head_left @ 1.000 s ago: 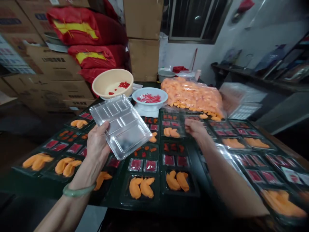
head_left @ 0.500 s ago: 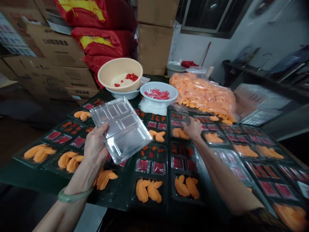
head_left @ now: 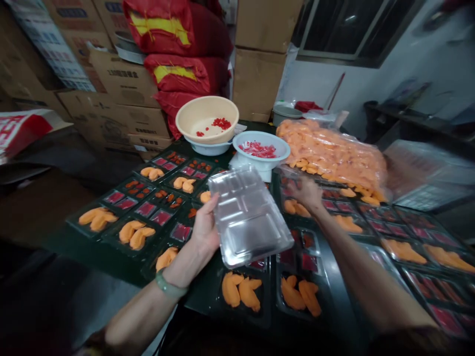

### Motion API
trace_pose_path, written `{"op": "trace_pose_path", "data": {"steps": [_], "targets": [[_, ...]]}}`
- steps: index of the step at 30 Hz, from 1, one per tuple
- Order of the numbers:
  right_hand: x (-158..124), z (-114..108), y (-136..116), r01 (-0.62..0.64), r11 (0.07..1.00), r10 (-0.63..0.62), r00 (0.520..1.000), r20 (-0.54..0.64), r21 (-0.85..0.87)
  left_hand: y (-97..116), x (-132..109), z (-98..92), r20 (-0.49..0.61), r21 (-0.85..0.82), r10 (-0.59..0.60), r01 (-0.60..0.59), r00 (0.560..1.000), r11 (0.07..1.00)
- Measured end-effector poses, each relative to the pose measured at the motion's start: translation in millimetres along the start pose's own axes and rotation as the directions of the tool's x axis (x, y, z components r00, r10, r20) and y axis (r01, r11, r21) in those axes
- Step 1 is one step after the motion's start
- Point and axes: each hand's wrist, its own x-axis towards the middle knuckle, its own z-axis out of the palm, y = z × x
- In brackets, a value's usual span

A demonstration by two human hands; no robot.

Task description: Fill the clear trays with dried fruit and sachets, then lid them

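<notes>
My left hand (head_left: 208,225) grips clear plastic lids (head_left: 252,222) by the left edge; they look like several nested together. The lids are tilted above the nearer black trays and hide parts of them. Farther off, my right hand (head_left: 307,192) rests on a filled black tray (head_left: 293,198) near the bag, its blurred fingers apart and pressing down. Directly before me, two trays hold orange wing-shaped pieces (head_left: 240,290) and orange pieces (head_left: 300,295) in their large compartments, with red sachets and small reddish bits in the smaller ones.
Rows of filled trays (head_left: 137,233) cover the dark green table. Along the back stand a cream basin (head_left: 193,116) with red bits, a pale blue bowl (head_left: 282,151) of red sachets and a large clear bag of orange pieces (head_left: 334,148). Cartons (head_left: 126,76) and red sacks (head_left: 185,74) are stacked behind.
The view has turned left, so the scene sits farther right. My left hand has carried the lids rightward over the trays before me. My right hand stays at the same far tray.
</notes>
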Motion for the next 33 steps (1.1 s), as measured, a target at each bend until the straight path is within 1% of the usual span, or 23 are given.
{"op": "trace_pose_path", "data": {"steps": [1, 2, 3, 4, 5, 6, 7, 9, 10, 11, 13, 15, 16, 19, 22, 24, 25, 26, 27, 29, 30, 31, 33], "targets": [[-15, -15, -17, 0.024, 0.991, -0.002, 0.986, -0.164, 0.135, -5, 1, -0.5, 0.040, -0.005, -0.009, 0.009, 0.999, 1.000], [-32, -30, -35, 0.131, 0.951, -0.045, 0.955, -0.292, 0.281, -10, 2, -0.7, 0.077, -0.008, -0.015, 0.016, 0.997, 1.000], [-51, -44, -54, 0.240, 0.893, -0.108, 0.936, -0.335, 0.381, -15, 3, -0.4, 0.112, -0.009, -0.019, 0.020, 0.994, 1.000], [-70, -55, -72, 0.322, 0.836, -0.216, 0.937, -0.273, 0.445, -20, 3, 0.3, 0.136, -0.011, -0.012, 0.013, 0.991, 1.000], [-88, -63, -88, 0.371, 0.791, -0.331, 0.928, -0.170, 0.486, -25, 3, 1.5, 0.149, -0.018, 0.016, -0.014, 0.989, 1.000], [-101, -67, -101, 0.392, 0.773, -0.433, 0.900, -0.037, 0.498, -30, 2, 2.9, 0.150, -0.027, 0.061, -0.058, 0.987, 0.998], [-111, -67, -111, 0.390, 0.787, -0.477, 0.876, 0.069, 0.479, -35, 0, 4.4, 0.143, -0.035, 0.110, -0.106, 0.984, 0.994], [-119, -62, -122, 0.350, 0.813, -0.494, 0.837, 0.234, 0.464, -42, -4, 6.6, 0.122, -0.040, 0.190, -0.186, 0.974, 0.982], [-118, -59, -123, 0.303, 0.820, -0.482, 0.823, 0.301, 0.485, -44, -7, 7.1, 0.123, -0.034, 0.202, -0.199, 0.972, 0.979], [-116, -57, -123, 0.240, 0.815, -0.474, 0.801, 0.367, 0.528, -45, -9, 7.0, 0.136, -0.022, 0.186, -0.185, 0.973, 0.983], [-109, -57, -122, 0.083, 0.784, -0.471, 0.725, 0.503, 0.615, -45, -12, 5.8, 0.183, 0.008, 0.118, -0.121, 0.976, 0.993], [-105, -63, -122, -0.036, 0.752, -0.473, 0.666, 0.577, 0.658, -43, -14, 4.3, 0.222, 0.041, 0.062, -0.072, 0.973, 0.997], [-105, -66, -123, -0.069, 0.741, -0.471, 0.655, 0.591, 0.668, -42, -14, 3.8, 0.229, 0.051, 0.053, -0.066, 0.972, 0.996], [-105, -74, -128, -0.099, 0.725, -0.476, 0.642, 0.601, 0.681, -38, -16, 3.4, 0.229, 0.048, 0.080, -0.093, 0.970, 0.995], [-104, -76, -131, -0.090, 0.724, -0.493, 0.626, 0.604, 0.684, -35, -17, 2.4, 0.228, 0.035, 0.081, -0.091, 0.970, 0.995], [-104, -75, -134, -0.071, 0.743, -0.497, 0.607, 0.620, 0.665, -35, -17, 1.2, 0.212, 0.037, 0.083, -0.093, 0.974, 0.995], [-106, -75, -137, -0.033, 0.768, -0.491, 0.610, 0.622, 0.639, -35, -17, 0.6, 0.200, 0.033, 0.099, -0.108, 0.975, 0.994], [-109, -74, -140, 0.042, 0.801, -0.482, 0.637, 0.602, 0.597, -36, -18, 0.1, 0.183, 0.026, 0.125, -0.132, 0.975, 0.991], [-114, -73, -144, 0.148, 0.839, -0.469, 0.685, 0.557, 0.524, -37, -18, -0.3, 0.158, 0.017, 0.159, -0.164, 0.975, 0.986], [-126, -69, -154, 0.362, 0.889, -0.454, 0.781, 0.430, 0.280, -39, -20, -1.1, 0.095, 0.002, 0.228, -0.229, 0.969, 0.973], [-131, -68, -159, 0.440, 0.883, -0.468, 0.801, 0.373, 0.163, -39, -21, -1.7, 0.062, -0.004, 0.256, -0.256, 0.965, 0.967], [-136, -66, -163, 0.492, 0.866, -0.489, 0.804, 0.337, 0.083, -39, -22, -2.4, 0.038, -0.008, 0.270, -0.269, 0.962, 0.963], [-140, -64, -168, 0.537, 0.842, -0.520, 0.787, 0.332, 0.048, -37, -23, -4.1, 0.025, -0.024, 0.252, -0.252, 0.967, 0.967]]}}
